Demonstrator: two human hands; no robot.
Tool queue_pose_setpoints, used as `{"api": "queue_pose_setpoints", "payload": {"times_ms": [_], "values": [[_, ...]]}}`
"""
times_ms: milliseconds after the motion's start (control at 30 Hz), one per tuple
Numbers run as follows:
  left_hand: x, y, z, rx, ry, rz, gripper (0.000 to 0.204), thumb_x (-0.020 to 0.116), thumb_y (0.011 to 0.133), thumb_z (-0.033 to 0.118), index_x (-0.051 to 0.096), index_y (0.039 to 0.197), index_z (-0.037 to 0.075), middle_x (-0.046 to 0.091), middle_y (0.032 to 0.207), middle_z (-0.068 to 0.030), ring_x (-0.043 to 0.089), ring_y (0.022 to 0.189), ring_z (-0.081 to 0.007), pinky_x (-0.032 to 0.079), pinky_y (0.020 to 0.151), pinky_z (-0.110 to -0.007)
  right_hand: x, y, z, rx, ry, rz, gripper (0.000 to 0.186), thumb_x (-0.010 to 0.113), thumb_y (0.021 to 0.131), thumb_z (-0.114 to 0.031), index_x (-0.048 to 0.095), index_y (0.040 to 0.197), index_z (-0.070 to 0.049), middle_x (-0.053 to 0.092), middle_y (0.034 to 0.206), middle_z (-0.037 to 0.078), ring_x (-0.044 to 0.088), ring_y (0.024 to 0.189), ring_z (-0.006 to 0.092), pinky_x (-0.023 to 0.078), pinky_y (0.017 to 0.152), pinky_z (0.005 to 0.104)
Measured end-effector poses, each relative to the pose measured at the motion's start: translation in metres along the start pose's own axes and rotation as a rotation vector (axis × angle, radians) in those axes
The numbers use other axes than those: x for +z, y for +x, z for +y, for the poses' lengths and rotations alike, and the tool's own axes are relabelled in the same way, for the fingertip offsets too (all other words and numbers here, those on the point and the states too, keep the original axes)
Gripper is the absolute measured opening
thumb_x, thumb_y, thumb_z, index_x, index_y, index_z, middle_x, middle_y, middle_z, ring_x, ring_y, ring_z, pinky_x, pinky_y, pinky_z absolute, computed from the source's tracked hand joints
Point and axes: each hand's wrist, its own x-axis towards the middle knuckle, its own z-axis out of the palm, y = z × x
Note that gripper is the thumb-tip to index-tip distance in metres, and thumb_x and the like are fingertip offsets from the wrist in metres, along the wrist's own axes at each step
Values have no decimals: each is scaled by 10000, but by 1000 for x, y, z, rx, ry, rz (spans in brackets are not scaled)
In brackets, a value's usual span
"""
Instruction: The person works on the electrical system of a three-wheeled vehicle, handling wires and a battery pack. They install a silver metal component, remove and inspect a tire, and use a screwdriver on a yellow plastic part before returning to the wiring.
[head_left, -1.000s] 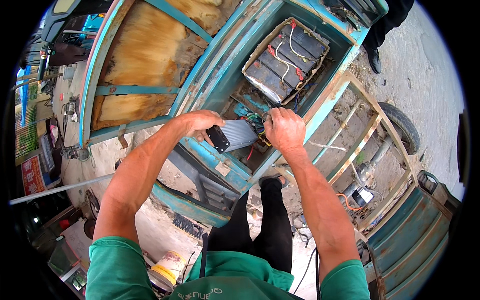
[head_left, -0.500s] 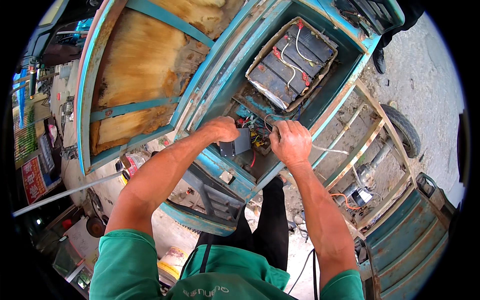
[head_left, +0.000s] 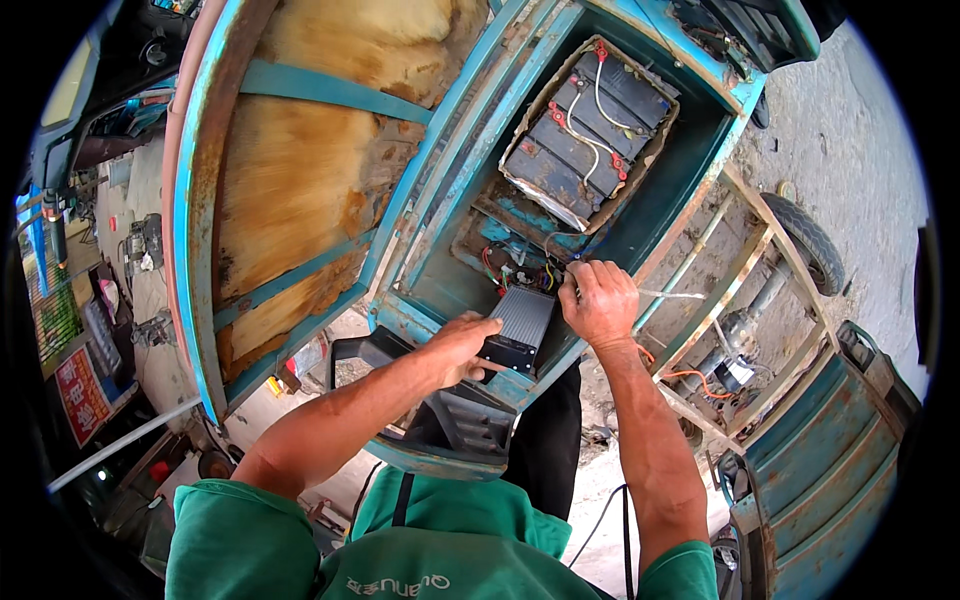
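Note:
My left hand [head_left: 462,348] grips the near end of a silver finned metal box with a black end plate [head_left: 522,322], low in the rusty turquoise compartment [head_left: 452,255]. My right hand [head_left: 600,305] is closed in a pinch at the compartment's right side, where wires run; what its fingers hold is too small to make out. Coloured wires and connectors [head_left: 517,275] lie at the box's far end. Beyond them sits a pack of several dark batteries [head_left: 575,150] with red terminals and white cables, in a worn tray.
A hinged turquoise panel with stained padding [head_left: 300,180] stands left of the compartment. At right are a rusty tube frame [head_left: 765,260], a wheel [head_left: 805,245], a motor [head_left: 735,340] and a ribbed metal panel [head_left: 820,460]. A co-worker's dark shoe [head_left: 758,110] shows at upper right.
My left hand and the metal box have shifted nearer to me, the box now turned more lengthwise. My right hand has moved slightly right and lower. My view has shifted slightly.

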Motion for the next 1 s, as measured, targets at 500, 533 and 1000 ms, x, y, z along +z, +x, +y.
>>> {"api": "queue_pose_setpoints", "payload": {"times_ms": [500, 533, 1000], "values": [[18, -17, -37, 23, -545, -46, 265, 568, 1003, 293, 507, 1157, 86, 647, 1079, -133, 679, 1010, -359, 431, 511, -303, -2, 0, 0, 17, 10, 0, 133, 698, 699, -133, 589, 769, -104, 532, 688, 40, 561, 667, 236, 460, 601, 377], [16, -22, -32, 46, -563, -37, 287, 580, 995, 305, 513, 1148, 72, 653, 1060, -139, 680, 1004, -365, 420, 507, -295, -2, 0, 0, 12, 10, 1, 133, 699, 702, -135, 590, 772, -104, 536, 692, 41, 563, 671, 237, 463, 602, 379], [-1, -16, -21, 55, -306, 109, 287, 554, 997, 285, 494, 1184, 75, 637, 1088, -135, 684, 939, -369, 431, 506, -326, 21, -3, -57, 814, 559, -4, 364, 622, 890, -242, 639, 1122, 38, 652, 1065, 209, 635, 998, 330, 486, 885, 404]]}}
